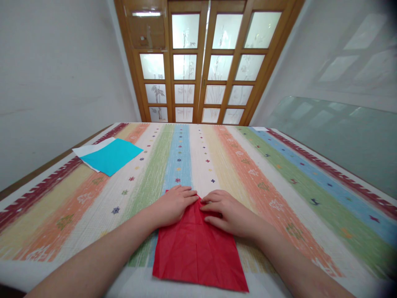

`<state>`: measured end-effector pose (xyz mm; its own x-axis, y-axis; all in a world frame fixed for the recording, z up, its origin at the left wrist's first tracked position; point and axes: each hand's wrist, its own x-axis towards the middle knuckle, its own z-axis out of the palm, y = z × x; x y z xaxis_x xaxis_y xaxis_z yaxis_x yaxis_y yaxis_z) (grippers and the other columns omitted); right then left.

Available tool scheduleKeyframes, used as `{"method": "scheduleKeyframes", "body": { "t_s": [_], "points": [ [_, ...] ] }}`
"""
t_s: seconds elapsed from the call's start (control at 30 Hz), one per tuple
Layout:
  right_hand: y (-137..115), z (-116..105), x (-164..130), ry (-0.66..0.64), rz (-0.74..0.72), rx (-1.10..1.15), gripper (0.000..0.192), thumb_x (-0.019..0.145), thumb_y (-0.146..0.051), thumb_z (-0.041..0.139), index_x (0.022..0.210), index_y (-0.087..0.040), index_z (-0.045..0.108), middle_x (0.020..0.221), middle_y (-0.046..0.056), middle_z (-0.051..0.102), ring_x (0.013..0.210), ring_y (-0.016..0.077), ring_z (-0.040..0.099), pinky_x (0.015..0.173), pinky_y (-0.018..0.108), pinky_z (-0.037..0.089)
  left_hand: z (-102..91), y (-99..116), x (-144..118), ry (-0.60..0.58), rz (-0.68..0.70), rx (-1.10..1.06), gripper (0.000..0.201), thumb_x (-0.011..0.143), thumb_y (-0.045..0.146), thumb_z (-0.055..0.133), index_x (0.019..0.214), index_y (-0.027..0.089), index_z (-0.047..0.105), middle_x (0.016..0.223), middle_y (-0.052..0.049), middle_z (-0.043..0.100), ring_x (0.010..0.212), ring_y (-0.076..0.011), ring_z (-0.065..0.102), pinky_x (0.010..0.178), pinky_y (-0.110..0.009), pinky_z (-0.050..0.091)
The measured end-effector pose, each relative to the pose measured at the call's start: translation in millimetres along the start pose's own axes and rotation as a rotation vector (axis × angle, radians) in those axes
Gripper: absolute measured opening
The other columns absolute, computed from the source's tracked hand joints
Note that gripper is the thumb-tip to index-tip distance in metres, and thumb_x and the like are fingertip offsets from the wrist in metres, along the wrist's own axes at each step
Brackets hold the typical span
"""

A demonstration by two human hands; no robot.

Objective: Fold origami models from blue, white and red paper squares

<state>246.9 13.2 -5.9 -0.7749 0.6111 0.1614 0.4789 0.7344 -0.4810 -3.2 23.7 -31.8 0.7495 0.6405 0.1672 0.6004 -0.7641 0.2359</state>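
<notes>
Right at the near edge of the desk lies the red paper, flat on the striped cloth, its lower corners pointing back toward the person. And both hands are on it! The left hand presses down on the upper left part of the sheet, palm low, fingers stretched flat and angled inward. The right hand covers the upper right part, its fingers also laid out flat, pointing left. The fingertips of the two hands nearly meet at the top middle of the paper, where the top edge comes to a point (the upper corners look folded in, though the hands hide the creases). Neither hand is clenched and neither grips anything; both simply press the sheet against the cloth.

Out to the far left, well apart from the hands, a turquoise sheet rests on a white sheet, both lying flat near the desk's left edge. Beyond the far end stands a wooden door with frosted glass panes. Off to the right, a glass pane leans against the wall.
</notes>
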Motion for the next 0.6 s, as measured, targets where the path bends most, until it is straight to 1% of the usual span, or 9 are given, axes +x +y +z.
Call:
{"method": "scheduleKeyframes", "body": {
  "t_s": [0.13, 0.27, 0.33, 0.43, 0.5, 0.53, 0.6],
  "points": [
    [6.2, -2.3, -1.8, 0.024, 0.001, 0.091, 0.02, 0.088, -0.023, 0.067, 0.102, -0.031, 0.079, 0.101, 0.004, 0.077, 0.101, 0.0249, 0.065, 0.1, 0.045, 0.04, 4.3, -2.3, -1.0, -0.004, -0.025, 0.015, 0.041, 0.101, 0.018, 0.042, 0.14, 0.023, 0.055, 0.148, -0.008, 0.054, 0.137, -0.0232, 0.048, 0.117, -0.046, 0.033],
    [8.1, -6.0, -3.5, 0.018, 0.008, 0.116, 0.018, 0.085, -0.02, 0.068, 0.091, -0.032, 0.08, 0.095, 0.002, 0.078, 0.099, 0.0252, 0.066, 0.101, 0.046, 0.039, 11.6, -7.4, -1.8, 0.011, -0.052, 0.055, 0.044, 0.1, 0.018, 0.042, 0.143, 0.021, 0.052, 0.15, -0.011, 0.051, 0.14, -0.0248, 0.045, 0.116, -0.047, 0.033],
    [8.4, -7.6, -4.4, 0.019, 0.017, 0.116, 0.017, 0.084, -0.02, 0.069, 0.087, -0.033, 0.08, 0.09, 0.001, 0.077, 0.097, 0.0252, 0.066, 0.099, 0.046, 0.039, 14.1, -9.6, -1.9, 0.02, -0.065, 0.079, 0.045, 0.099, 0.017, 0.042, 0.143, 0.019, 0.052, 0.149, -0.012, 0.051, 0.14, -0.0258, 0.044, 0.116, -0.047, 0.034],
    [9.3, -7.9, -6.2, 0.022, 0.038, 0.092, 0.014, 0.084, -0.023, 0.069, 0.083, -0.032, 0.08, 0.085, 0.002, 0.076, 0.089, 0.0243, 0.065, 0.093, 0.043, 0.041, 15.3, -11.0, -1.7, 0.023, -0.1, 0.115, 0.044, 0.099, 0.017, 0.042, 0.142, 0.018, 0.053, 0.149, -0.013, 0.051, 0.14, -0.0274, 0.044, 0.116, -0.047, 0.033],
    [9.1, -6.7, -7.9, 0.038, 0.076, 0.038, 0.011, 0.084, -0.026, 0.072, 0.09, -0.03, 0.08, 0.086, 0.003, 0.075, 0.088, 0.0247, 0.064, 0.088, 0.042, 0.041, 14.3, -10.4, -1.1, 0.032, -0.112, 0.119, 0.043, 0.1, 0.019, 0.042, 0.142, 0.018, 0.053, 0.148, -0.013, 0.052, 0.138, -0.027, 0.047, 0.116, -0.047, 0.035],
    [8.4, -6.0, -8.7, 0.049, 0.106, 0.007, 0.016, 0.083, -0.028, 0.073, 0.097, -0.03, 0.079, 0.09, 0.005, 0.075, 0.089, 0.0255, 0.064, 0.087, 0.041, 0.042, 13.4, -9.8, -0.6, 0.04, -0.112, 0.116, 0.043, 0.1, 0.019, 0.042, 0.141, 0.018, 0.054, 0.147, -0.013, 0.053, 0.136, -0.0266, 0.048, 0.115, -0.046, 0.035],
    [5.6, -4.6, -10.0, 0.063, 0.168, -0.034, 0.033, 0.08, -0.031, 0.077, 0.113, -0.029, 0.074, 0.101, 0.007, 0.074, 0.094, 0.0276, 0.063, 0.085, 0.04, 0.042, 11.3, -8.1, 0.5, 0.054, -0.103, 0.112, 0.041, 0.1, 0.021, 0.043, 0.139, 0.018, 0.056, 0.144, -0.014, 0.055, 0.134, -0.0268, 0.05, 0.114, -0.046, 0.037]
  ]
}}
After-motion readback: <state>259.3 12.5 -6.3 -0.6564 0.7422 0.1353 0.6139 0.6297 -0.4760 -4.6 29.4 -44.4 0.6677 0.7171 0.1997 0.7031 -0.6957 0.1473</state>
